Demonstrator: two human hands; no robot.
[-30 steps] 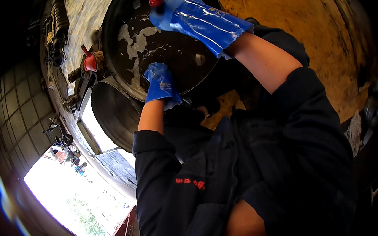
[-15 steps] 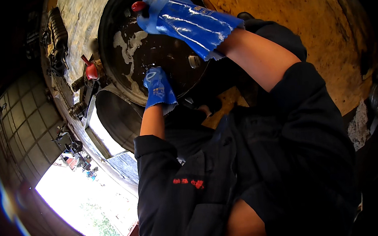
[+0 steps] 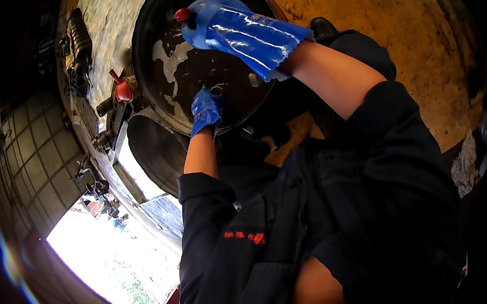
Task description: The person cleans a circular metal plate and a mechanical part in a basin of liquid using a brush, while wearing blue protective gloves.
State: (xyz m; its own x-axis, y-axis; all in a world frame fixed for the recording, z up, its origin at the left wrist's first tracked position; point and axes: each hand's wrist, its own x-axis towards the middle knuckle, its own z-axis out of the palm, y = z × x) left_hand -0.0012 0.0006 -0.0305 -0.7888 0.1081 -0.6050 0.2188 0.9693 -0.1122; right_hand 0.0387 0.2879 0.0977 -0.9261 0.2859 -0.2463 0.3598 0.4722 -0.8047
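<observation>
Both my hands wear blue rubber gloves and work over a large round black basin (image 3: 139,75) of dark liquid, with pale foam (image 3: 170,59) on its left side. My right hand (image 3: 208,23) is above the far part of the basin, closed around a tool with a red handle end (image 3: 182,14); the rest of the tool is hidden by the glove. My left hand (image 3: 205,111) reaches into the near part of the basin. Its fingers are under the dark liquid, so I cannot see what they touch. A small light-coloured piece (image 3: 255,80) shows near the basin's right side.
Left of the basin are a red-handled object (image 3: 121,90) and several coiled springs (image 3: 78,36). A round dark container (image 3: 157,151) stands just nearer. Yellow-brown, stained flooring (image 3: 409,41) lies to the right. A bright opening (image 3: 116,260) is at lower left.
My left hand has dipped further into the liquid and turned, with ripples around it. My right hand keeps its grip on the red-ended tool, nearly in the same place.
</observation>
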